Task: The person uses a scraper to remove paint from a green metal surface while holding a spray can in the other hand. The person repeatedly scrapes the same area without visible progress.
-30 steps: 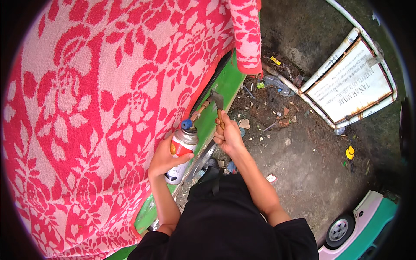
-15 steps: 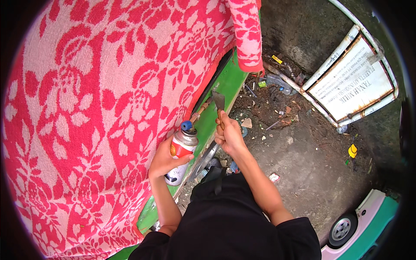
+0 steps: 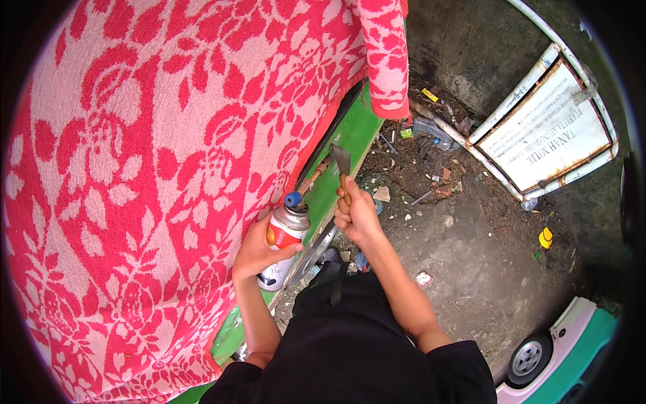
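My left hand (image 3: 258,249) is wrapped round a white and red gas canister (image 3: 272,276). A blowtorch head with a blue knob (image 3: 292,199) sits on top of it, and its copper-coloured nozzle (image 3: 316,175) points up toward the green painted panel (image 3: 354,135). No flame can be made out. In my right hand (image 3: 359,217) is a putty knife (image 3: 342,160), gripped by its wooden handle. Its flat metal blade is at the panel, just beyond the nozzle; whether it touches the paint I cannot tell.
A pink and red floral towel (image 3: 134,168) drapes beside the panel on the left. Litter and rubble (image 3: 424,168) lie on the ground to the right. Beyond stands a rusty white framed sign (image 3: 552,128). A pink and teal vehicle (image 3: 565,347) is at lower right.
The view has shifted slightly. Both hands keep their holds, and the putty knife and blowtorch stay almost in the same place at the panel.
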The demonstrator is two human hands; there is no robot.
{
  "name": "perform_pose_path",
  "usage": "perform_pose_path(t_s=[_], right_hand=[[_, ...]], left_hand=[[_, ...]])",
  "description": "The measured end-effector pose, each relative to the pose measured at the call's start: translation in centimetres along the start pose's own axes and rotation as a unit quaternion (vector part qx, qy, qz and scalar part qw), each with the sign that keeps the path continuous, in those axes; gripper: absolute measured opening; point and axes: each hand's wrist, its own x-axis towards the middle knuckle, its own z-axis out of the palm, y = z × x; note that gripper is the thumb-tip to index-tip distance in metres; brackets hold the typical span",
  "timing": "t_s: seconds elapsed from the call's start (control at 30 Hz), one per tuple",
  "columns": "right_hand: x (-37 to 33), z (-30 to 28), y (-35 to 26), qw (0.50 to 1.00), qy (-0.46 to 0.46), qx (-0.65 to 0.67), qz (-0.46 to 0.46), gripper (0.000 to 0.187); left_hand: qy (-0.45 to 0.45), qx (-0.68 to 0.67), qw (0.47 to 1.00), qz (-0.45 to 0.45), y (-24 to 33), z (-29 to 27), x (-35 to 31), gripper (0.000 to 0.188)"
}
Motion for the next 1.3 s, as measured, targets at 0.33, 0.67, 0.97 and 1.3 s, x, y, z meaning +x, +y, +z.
perform_pose_path(t_s=[0.33, 0.67, 0.97, 1.3], right_hand=[[-0.1, -0.1, -0.1, 1.000, -0.003, -0.009, -0.008, 0.038], [0.3, 0.7, 0.3, 1.000, -0.003, 0.020, -0.016, 0.038], [0.9, 0.7, 0.2, 0.999, -0.003, 0.027, -0.021, 0.039], [0.8, 0.4, -0.2, 1.000, -0.016, 0.021, -0.014, 0.039]], left_hand=[[0.003, 0.005, 1.000, 0.016, 0.4, 0.2, 0.8, 0.063], [0.002, -0.039, 0.999, -0.013, 0.4, 0.0, 0.7, 0.065], [-0.005, -0.021, 1.000, 0.000, 0.4, 0.1, 1.1, 0.067], [0.002, 0.005, 1.000, 0.019, 1.0, 0.4, 1.7, 0.067]])
